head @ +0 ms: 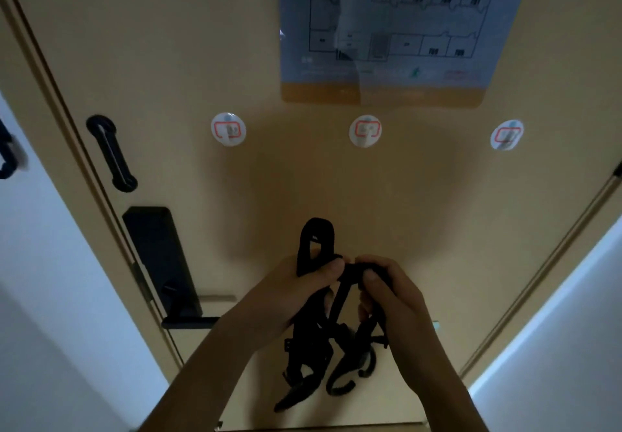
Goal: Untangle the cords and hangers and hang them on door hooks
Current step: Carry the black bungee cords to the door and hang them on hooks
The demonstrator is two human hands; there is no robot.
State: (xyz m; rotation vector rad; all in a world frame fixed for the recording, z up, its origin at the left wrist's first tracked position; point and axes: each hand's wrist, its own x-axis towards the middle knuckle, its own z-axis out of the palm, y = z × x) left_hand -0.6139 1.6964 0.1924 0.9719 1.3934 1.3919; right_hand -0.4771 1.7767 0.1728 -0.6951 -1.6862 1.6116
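Observation:
A tangled bundle of black cords and hangers [323, 357] hangs in front of the tan door [168, 44]. My left hand [296, 293] grips the bundle near its top, and a black loop [316, 233] sticks up above its fingers. My right hand [387, 290] pinches a black strand just to the right of it. Curved black hooks dangle below both hands. Three round white adhesive door hooks sit in a row above: left hook [228, 129], middle hook [365, 131], right hook [507, 135]. All three hooks are bare.
A floor-plan poster [397, 27] is stuck on the door above the hooks. At the left are a black door chain guard [111, 153] and a black lock plate with lever handle [165, 263]. White walls flank the door frame.

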